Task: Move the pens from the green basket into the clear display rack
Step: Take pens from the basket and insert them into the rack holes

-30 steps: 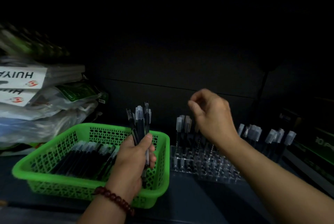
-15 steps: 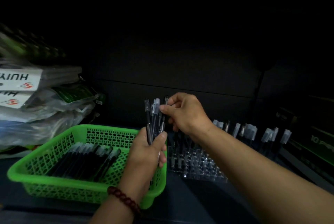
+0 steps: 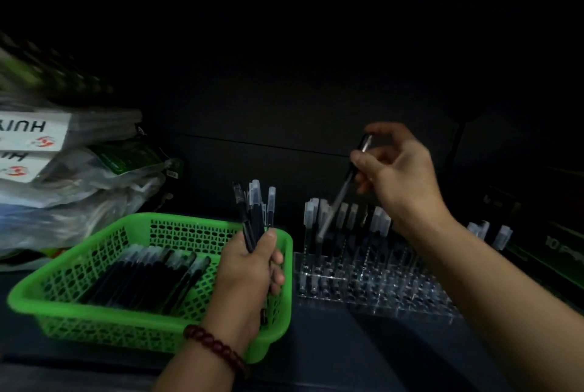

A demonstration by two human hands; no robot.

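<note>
The green basket stands at lower left with several dark pens lying in it. Over its right rim, my left hand grips a bunch of pens upright, caps up. My right hand is raised above the clear display rack and pinches a single pen, tilted with its lower end pointing down-left toward the rack's rear row. Several capped pens stand upright in the back rows of the rack; its front holes look bare.
Plastic-wrapped stationery packs are piled at the left behind the basket. Dark boxes sit at the far right beside the rack. A dark wall closes the back of the shelf. The scene is dim.
My right hand has pulled one pen out of the bunch in my left hand and carried it right and up, over the rack. The left hand stays by the basket.
</note>
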